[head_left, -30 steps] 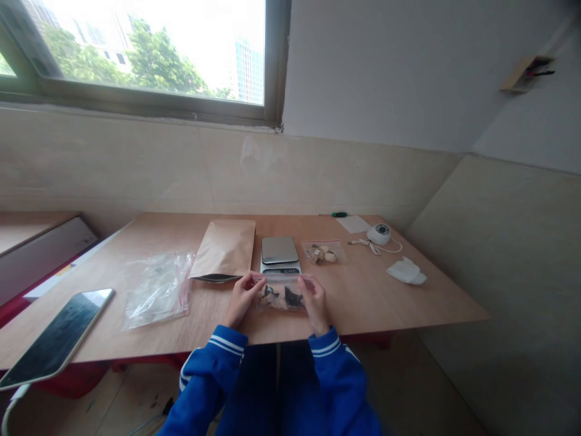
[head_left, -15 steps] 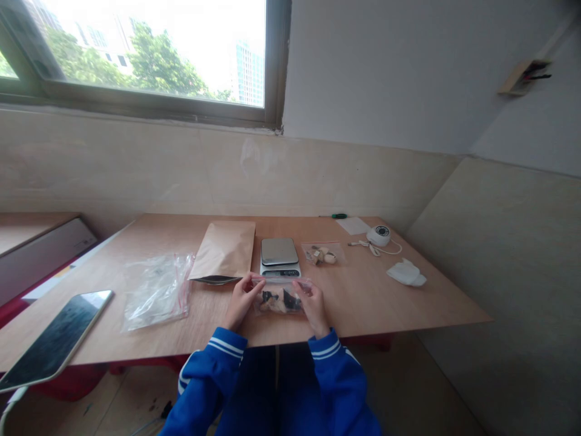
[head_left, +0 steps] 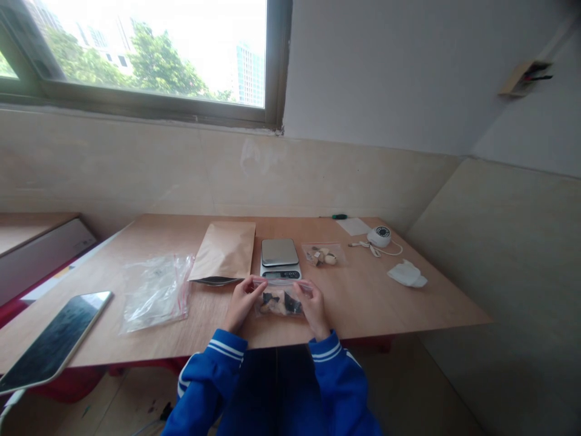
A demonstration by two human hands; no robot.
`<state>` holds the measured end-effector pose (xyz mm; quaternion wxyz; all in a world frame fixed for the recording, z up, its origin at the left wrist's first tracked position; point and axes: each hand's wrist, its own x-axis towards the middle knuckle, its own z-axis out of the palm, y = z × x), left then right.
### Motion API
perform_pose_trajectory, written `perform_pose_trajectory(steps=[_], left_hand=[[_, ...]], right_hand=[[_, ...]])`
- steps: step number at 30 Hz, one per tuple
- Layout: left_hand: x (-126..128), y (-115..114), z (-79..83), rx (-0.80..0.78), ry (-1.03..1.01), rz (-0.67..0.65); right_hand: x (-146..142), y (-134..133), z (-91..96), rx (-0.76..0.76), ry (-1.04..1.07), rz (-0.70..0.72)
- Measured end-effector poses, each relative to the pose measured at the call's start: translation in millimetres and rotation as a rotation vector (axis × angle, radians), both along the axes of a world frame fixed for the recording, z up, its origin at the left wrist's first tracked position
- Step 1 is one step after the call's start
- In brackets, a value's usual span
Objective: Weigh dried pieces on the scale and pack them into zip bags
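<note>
A small clear zip bag (head_left: 279, 301) with dark and pale pieces inside lies on the wooden table (head_left: 385, 303) near its front edge. My left hand (head_left: 242, 301) pinches the bag's top left corner. My right hand (head_left: 311, 307) pinches its top edge, right of the middle. Both hands rest low on the table, just in front of a small digital scale (head_left: 279, 255). Blue sleeves with white stripes cover both wrists.
A brown paper pouch (head_left: 226, 253) lies left of the scale, with a heap of empty clear bags (head_left: 157, 289) further left. A second filled zip bag (head_left: 323, 254) sits right of the scale. A phone (head_left: 57, 339), a white round device (head_left: 379, 235) and a crumpled tissue (head_left: 407, 274) lie around.
My right hand has slid leftward along the bag's top edge, closer to my left hand. The bag has stayed in the same spot.
</note>
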<state>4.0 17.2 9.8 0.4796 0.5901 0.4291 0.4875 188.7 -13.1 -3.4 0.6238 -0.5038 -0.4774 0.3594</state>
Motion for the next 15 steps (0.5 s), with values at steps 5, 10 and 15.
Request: perform_pose_trajectory(steps=[5,10,15], left_hand=[[-0.4,2.3,-3.8,0.004,0.021,0.022],[-0.3,2.8,-6.1,0.029,0.043,0.044],[0.4,0.9,-5.5,0.053,0.051,0.071]], right_hand=[[-1.1,-0.1,1.9,-0.024,0.000,0.009],[-0.9,0.9,0.2,-0.049,0.016,0.010],[-0.8,0.4,-0.6,-0.082,0.040,0.023]])
